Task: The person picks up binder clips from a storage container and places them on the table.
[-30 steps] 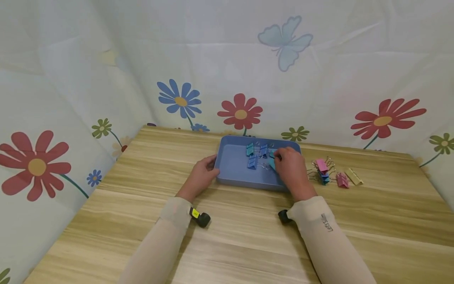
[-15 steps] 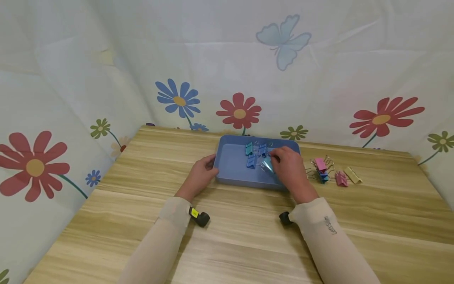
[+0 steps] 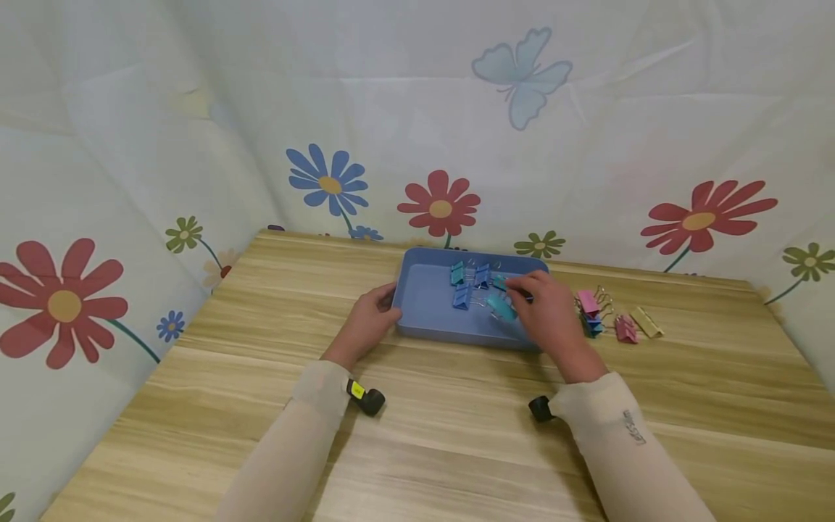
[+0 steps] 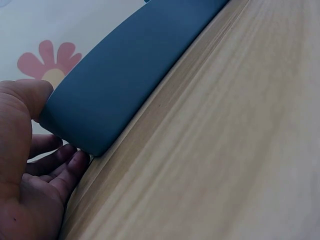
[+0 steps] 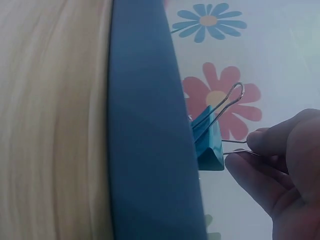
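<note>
My left hand (image 3: 367,324) holds the left end of a blue tray (image 3: 424,297). In the left wrist view its thumb is at the rim and the other fingers (image 4: 75,167) curl at the tray's lower corner. My right hand (image 3: 553,315) is over the tray's right end. Seen from the right wrist, thumb and forefinger pinch a wire handle of a teal binder clip (image 5: 210,155), whose other handle sticks up. Left of that hand, two blue binder clips (image 3: 462,296) and another teal clip (image 3: 457,273) lie in the tray. A further teal clip (image 3: 499,283) is partly hidden by the fingertips.
Right of the tray, a pink binder clip (image 3: 587,301) sits on top of blue and teal ones, partly hidden by my right hand. Another pink clip (image 3: 626,330) and a yellow clip (image 3: 647,322) lie beside them on the wooden table (image 3: 417,449). A flowered curtain (image 3: 391,94) hangs behind.
My right hand has shifted a little to the right, and the teal binder clip at its fingertips has turned and shows more fully. The left hand and the tray stay in place.
</note>
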Action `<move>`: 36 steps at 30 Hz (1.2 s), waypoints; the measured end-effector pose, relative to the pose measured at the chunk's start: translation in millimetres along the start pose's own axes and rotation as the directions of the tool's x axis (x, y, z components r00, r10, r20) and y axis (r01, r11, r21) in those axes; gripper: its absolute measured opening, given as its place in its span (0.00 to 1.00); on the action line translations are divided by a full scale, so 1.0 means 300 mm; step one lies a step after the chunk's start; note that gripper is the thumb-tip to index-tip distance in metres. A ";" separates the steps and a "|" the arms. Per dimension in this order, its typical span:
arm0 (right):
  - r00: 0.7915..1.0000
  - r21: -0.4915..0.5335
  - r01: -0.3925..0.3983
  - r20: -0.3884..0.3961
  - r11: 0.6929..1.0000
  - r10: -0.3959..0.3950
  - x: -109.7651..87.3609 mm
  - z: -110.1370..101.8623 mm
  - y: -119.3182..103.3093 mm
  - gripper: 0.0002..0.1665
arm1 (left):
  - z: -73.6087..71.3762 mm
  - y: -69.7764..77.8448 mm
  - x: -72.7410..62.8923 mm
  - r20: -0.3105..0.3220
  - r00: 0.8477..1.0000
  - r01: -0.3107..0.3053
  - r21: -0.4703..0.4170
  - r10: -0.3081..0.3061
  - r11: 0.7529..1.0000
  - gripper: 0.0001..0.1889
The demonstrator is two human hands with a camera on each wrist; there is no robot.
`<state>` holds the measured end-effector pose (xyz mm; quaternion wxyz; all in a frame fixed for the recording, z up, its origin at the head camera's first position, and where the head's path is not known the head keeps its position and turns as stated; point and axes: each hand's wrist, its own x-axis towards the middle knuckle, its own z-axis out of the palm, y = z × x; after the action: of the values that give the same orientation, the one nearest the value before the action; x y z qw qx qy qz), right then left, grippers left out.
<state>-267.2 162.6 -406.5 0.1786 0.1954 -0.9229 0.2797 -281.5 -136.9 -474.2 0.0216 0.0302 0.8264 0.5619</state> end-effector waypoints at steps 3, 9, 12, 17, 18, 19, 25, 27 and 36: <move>1.000 -0.011 -0.003 0.004 1.000 0.003 -0.010 -0.020 0.000 0.14 | 0.000 -0.005 0.001 0.002 1.000 -0.003 0.001 0.003 1.000 0.33; 1.000 -0.022 0.026 -0.005 0.999 -0.026 -0.028 -0.057 0.007 0.13 | 0.000 -0.014 0.005 -0.005 1.000 -0.009 0.000 0.009 1.000 0.33; 0.999 -0.014 0.040 -0.031 0.999 -0.041 -0.037 -0.069 0.017 0.12 | -0.001 -0.020 0.008 -0.003 1.000 -0.015 -0.003 0.015 1.000 0.33; 0.997 0.004 0.036 -0.065 0.999 -0.035 -0.048 -0.090 0.040 0.12 | -0.001 -0.023 0.011 -0.004 1.000 -0.024 0.001 0.024 1.000 0.33; 0.997 0.002 0.034 -0.070 0.999 -0.034 -0.051 -0.095 0.044 0.12 | -0.002 -0.022 0.010 -0.003 1.000 -0.026 0.003 0.026 1.000 0.33; 0.997 -0.002 0.031 -0.074 1.000 -0.031 -0.055 -0.101 0.048 0.12 | -0.003 -0.020 0.009 -0.003 1.000 -0.026 0.000 0.026 1.000 0.33; 0.994 -0.019 0.014 -0.111 1.000 -0.016 -0.083 -0.145 0.061 0.11 | -0.007 -0.010 0.007 0.001 1.000 -0.022 0.000 0.022 1.000 0.33; 0.990 -0.026 0.029 -0.136 0.999 -0.032 -0.091 -0.158 0.065 0.11 | -0.007 -0.010 0.008 0.002 1.000 -0.026 0.004 0.026 1.000 0.33; 0.981 -0.067 0.038 -0.189 0.997 -0.050 -0.115 -0.197 0.102 0.10 | -0.001 -0.014 0.011 0.003 1.000 -0.030 0.000 0.030 1.000 0.34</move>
<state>-238.6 229.6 -389.3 0.2784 0.1823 -0.9054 0.2637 -285.1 -138.5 -477.9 0.0141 0.0435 0.8259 0.5619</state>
